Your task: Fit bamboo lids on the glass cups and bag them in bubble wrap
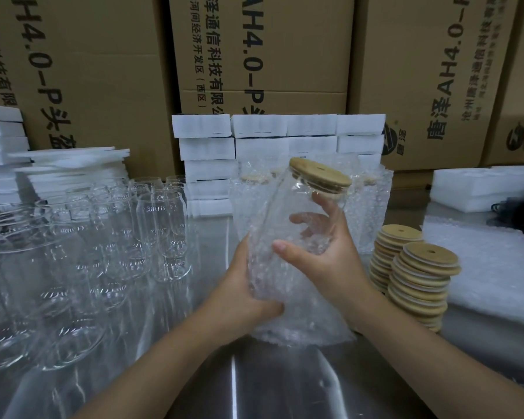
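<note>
A clear glass cup with a round bamboo lid on top tilts to the right at the centre. Its lower half sits inside a bubble wrap bag. My right hand grips the cup's side, fingers seen through the glass. My left hand clasps the bag's lower left side. Several bare glass cups stand at the left. Two stacks of bamboo lids rise at the right.
Bagged, lidded cups stand behind my hands. White foam blocks are piled at the back before cardboard cartons. Flat bubble wrap sheets lie at the right, foam sheets at the far left. The steel table reflects light.
</note>
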